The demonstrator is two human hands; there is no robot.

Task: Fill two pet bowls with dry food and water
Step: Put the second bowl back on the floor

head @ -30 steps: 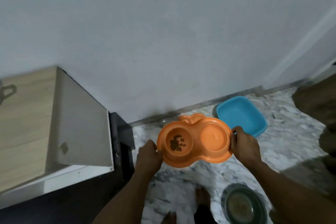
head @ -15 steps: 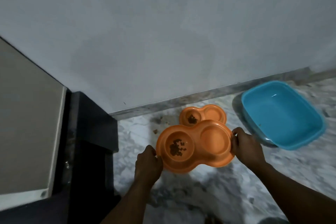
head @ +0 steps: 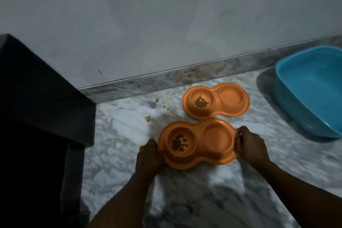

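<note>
Placement seems underway: left hand (head: 148, 159) and right hand (head: 251, 146) grip the near bowl (head: 199, 151) by its ends; next, it needs lowering level beside the far bowl (head: 216, 106).

Lying on the marbled floor (head: 203, 200): far orange double bowl (head: 216, 96) at twelve o'clock, blue tub (head: 311, 89) at two, crumbs (head: 148, 118) at eleven, dark cabinet (head: 37, 98) standing at nine.

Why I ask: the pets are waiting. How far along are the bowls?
Done: dry food lies in one half of the far bowl by the wall, and of the near bowl too. In hand: the left hand and right hand grip the near bowl's ends, low at the floor. Left: the other half of each bowl shows no clear water, so that probably remains.
</note>
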